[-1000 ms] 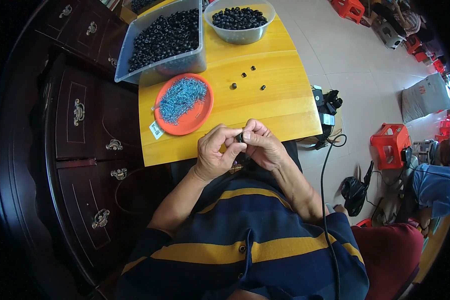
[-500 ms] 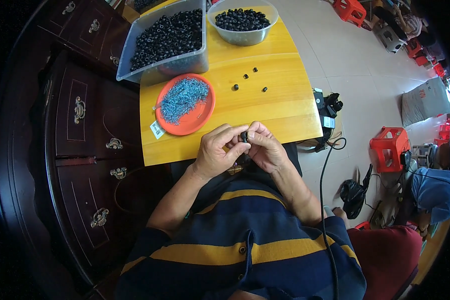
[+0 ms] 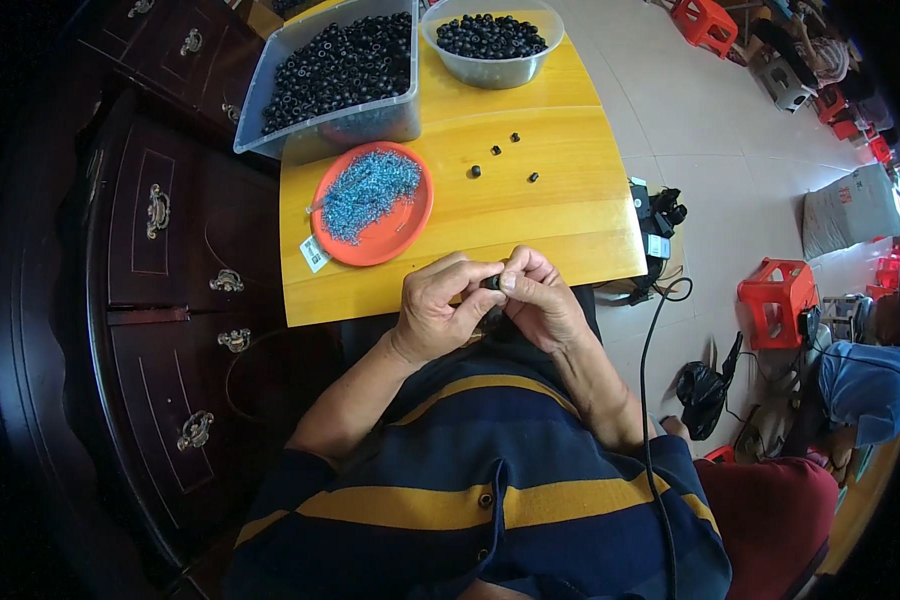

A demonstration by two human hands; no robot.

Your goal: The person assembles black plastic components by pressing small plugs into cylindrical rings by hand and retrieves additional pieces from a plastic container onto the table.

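Just past the near edge of the yellow table, my hands meet in front of my body. A small black ring-like part is pinched between the fingertips of my left hand and my right hand; the fingers partly cover it. Ahead on the left lies an orange-red plate heaped with small silvery-blue metal pieces. Several loose black parts are scattered on the table beyond my hands.
A clear plastic bin full of black parts stands at the far left, beside a round translucent tub of similar parts. Dark wooden drawers border the left. On the right are a red stool, a black bag and a hanging cable.
The black part has turned and dropped slightly between my fingertips, and the fingers now cover more of it. The view has shifted a little; both hands stay together.
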